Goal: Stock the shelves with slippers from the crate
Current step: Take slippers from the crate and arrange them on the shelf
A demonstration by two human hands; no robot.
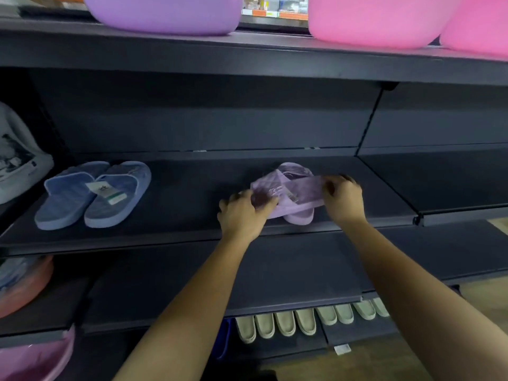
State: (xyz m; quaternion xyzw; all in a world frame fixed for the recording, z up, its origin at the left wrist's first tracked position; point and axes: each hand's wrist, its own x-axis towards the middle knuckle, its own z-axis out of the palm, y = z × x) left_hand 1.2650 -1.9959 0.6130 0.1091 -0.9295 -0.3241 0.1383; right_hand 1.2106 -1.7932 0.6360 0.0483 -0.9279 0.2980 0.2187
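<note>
A pair of lilac slippers [295, 193] lies on the dark middle shelf [192, 215], right of centre, with a tag on the strap. My left hand [243, 213] grips the left end of the pair, its fingers curled over the strap. At the right end, my right hand [343, 198] pinches the slipper's edge. A pair of blue slippers [93, 193] with a white tag rests on the same shelf at the left. The crate is out of view.
Purple [165, 15] and pink basins [379, 20] stand on the top shelf. A row of beige slippers [305, 321] fills the bottom shelf. A white printed bag [16, 155] hangs at the left, with pink basins [24, 284] below it.
</note>
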